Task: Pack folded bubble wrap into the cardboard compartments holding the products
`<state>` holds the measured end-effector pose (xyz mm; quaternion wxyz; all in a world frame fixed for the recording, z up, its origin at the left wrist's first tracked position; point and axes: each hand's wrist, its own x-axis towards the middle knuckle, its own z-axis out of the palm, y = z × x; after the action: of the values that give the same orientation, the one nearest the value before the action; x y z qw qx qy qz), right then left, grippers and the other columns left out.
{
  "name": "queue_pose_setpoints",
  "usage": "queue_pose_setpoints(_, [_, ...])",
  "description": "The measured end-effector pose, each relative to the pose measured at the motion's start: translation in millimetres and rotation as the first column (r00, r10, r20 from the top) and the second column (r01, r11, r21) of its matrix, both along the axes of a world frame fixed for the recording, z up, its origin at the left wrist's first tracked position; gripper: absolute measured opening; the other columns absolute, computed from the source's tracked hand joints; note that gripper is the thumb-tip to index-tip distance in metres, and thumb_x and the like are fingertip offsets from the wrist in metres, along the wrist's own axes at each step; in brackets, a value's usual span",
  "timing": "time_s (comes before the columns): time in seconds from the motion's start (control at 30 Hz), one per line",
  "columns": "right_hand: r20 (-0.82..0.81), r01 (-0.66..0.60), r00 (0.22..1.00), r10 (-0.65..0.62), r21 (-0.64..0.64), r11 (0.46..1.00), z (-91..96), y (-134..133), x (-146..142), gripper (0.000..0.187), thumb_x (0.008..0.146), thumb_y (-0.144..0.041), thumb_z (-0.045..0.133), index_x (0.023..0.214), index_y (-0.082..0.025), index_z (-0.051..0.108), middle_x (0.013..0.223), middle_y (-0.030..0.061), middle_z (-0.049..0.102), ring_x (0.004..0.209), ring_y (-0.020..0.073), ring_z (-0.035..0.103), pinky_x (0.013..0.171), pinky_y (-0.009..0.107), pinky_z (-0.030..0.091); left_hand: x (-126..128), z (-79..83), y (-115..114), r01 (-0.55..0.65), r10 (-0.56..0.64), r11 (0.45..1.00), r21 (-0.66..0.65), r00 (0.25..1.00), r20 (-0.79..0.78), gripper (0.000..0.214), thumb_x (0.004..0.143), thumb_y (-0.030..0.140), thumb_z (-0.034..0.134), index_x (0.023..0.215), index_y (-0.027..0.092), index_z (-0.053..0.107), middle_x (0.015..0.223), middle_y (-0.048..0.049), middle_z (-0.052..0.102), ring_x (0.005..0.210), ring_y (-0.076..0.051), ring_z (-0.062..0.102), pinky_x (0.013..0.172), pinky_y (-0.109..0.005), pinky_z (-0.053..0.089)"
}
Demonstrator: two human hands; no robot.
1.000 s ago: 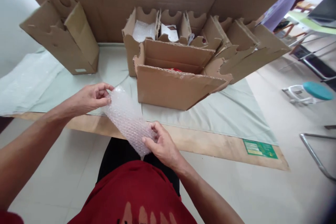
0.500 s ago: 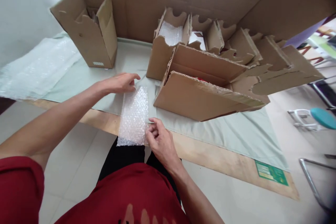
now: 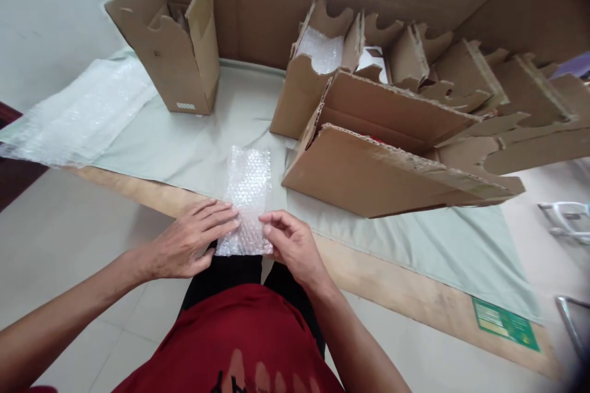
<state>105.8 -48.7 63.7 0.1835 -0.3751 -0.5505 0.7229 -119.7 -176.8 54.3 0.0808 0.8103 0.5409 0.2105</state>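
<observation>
A clear bubble wrap bag lies flat at the table's front edge, its near end reaching slightly over my lap. My left hand rests on the bag's left side, fingers stretched out and thumb spread. At the right edge of the bag is my right hand, with thumb and forefinger pinched on the plastic near its lower half. Whether anything lies inside the bag cannot be made out.
Cardboard bins stand in a row at the right, one with bubble wrap and one with a white box. A long open carton sits before them. At the left are a tall carton and a pile of bubble wrap.
My left hand has come back from the bag's far end to its near left side and flattened. My right hand stays at the right edge, now pinching it. The view has shifted left.
</observation>
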Motion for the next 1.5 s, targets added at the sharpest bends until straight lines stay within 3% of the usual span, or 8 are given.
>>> queue_pose_setpoints(0.13, [-0.075,0.054,0.995,-0.069,-0.188,0.981,5.7,1.1,1.4,0.029,0.080,-0.042,0.075,0.098,-0.021,0.067,0.068,-0.0054,0.057,0.047,0.0079,0.049,0.046,0.021,0.040,0.0,-12.5,7.2,-0.062,0.055,0.996,0.069,0.993,0.100,0.052,0.091,0.011,0.056,0.142,0.023,0.061,0.143,-0.0110,0.069,0.139,-0.029,0.059,0.121,-0.055,0.041])
queue_pose_setpoints(0.27, [-0.004,-0.049,0.999,0.050,0.123,0.991,13.4,7.6,23.5,0.040,0.086,-0.032,0.065,0.125,-0.023,0.065,0.096,0.0029,0.067,0.064,0.0123,0.061,0.060,0.027,0.052,0.8,-9.1,10.1,-0.124,0.118,0.992,0.001,0.945,0.305,0.029,0.098,0.020,0.055,0.121,0.024,0.072,0.126,-0.0094,0.077,0.128,-0.028,0.067,0.114,-0.052,0.048])
queue_pose_setpoints(0.5, [0.289,-0.306,0.949,0.129,0.734,0.607,10.9,24.7,30.0,0.075,0.085,-0.023,0.065,0.156,-0.028,0.043,0.157,0.0123,0.049,0.141,0.0314,0.048,0.115,0.054,0.042,7.7,5.7,19.7,-0.360,0.415,0.910,-0.207,0.780,0.469,0.026,0.102,0.035,0.053,0.092,0.022,0.074,0.099,-0.0058,0.078,0.096,-0.022,0.072,0.086,-0.034,0.056])
queue_pose_setpoints(0.7, [0.313,-0.205,0.950,-0.008,0.639,0.741,-5.4,24.6,-15.3,0.054,0.090,-0.026,0.062,0.144,-0.021,0.057,0.094,0.0031,0.073,0.082,0.0202,0.066,0.082,0.034,0.052,13.2,-1.7,30.3,-0.512,0.558,0.825,-0.238,0.679,0.477,0.020,0.095,0.036,0.061,0.103,0.021,0.073,0.084,-0.0012,0.075,0.077,-0.018,0.069,0.072,-0.029,0.054])
queue_pose_setpoints(0.9, [0.424,-0.254,0.898,-0.114,0.715,0.651,-9.6,23.3,-27.7,0.056,0.091,-0.023,0.058,0.147,-0.021,0.054,0.092,0.0035,0.073,0.078,0.0212,0.066,0.079,0.034,0.051,20.0,-13.3,42.7,-0.603,0.571,0.798,0.018,0.764,0.300,0.031,0.097,0.029,0.059,0.126,0.021,0.067,0.080,-0.0011,0.069,0.075,-0.019,0.065,0.079,-0.032,0.055])
queue_pose_setpoints(1.23, [0.494,-0.494,0.869,0.039,0.859,0.135,2.1,12.2,-5.1,0.047,0.096,-0.024,0.065,0.142,-0.020,0.058,0.153,0.0182,0.055,0.139,0.0365,0.050,0.110,0.055,0.040,21.7,-12.7,43.2,-0.629,0.621,0.768,0.120,0.778,0.097,0.039,0.097,0.026,0.062,0.136,0.025,0.063,0.132,-0.0132,0.062,0.097,-0.023,0.068,0.086,-0.037,0.059])
queue_pose_setpoints(1.37, [0.491,-0.493,0.869,0.064,0.849,0.190,-1.5,21.6,-14.5,0.028,0.103,-0.016,0.052,0.125,-0.019,0.069,0.134,0.0145,0.071,0.126,0.0294,0.062,0.105,0.047,0.042,13.7,-7.2,36.1,-0.460,0.441,0.876,0.146,0.886,0.145,0.026,0.097,0.034,0.063,0.118,0.023,0.073,0.147,-0.0153,0.058,0.130,-0.034,0.058,0.108,-0.052,0.051])
queue_pose_setpoints(1.5, [0.364,-0.375,0.925,0.107,0.837,0.398,7.4,26.9,-12.6,0.025,0.105,-0.020,0.050,0.113,-0.021,0.074,0.112,0.0082,0.079,0.103,0.0242,0.071,0.098,0.040,0.046,8.3,2.6,24.5,-0.322,0.286,0.941,0.105,0.922,0.262,0.021,0.093,0.033,0.067,0.110,0.023,0.074,0.139,-0.0133,0.068,0.141,-0.036,0.052,0.116,-0.055,0.044])
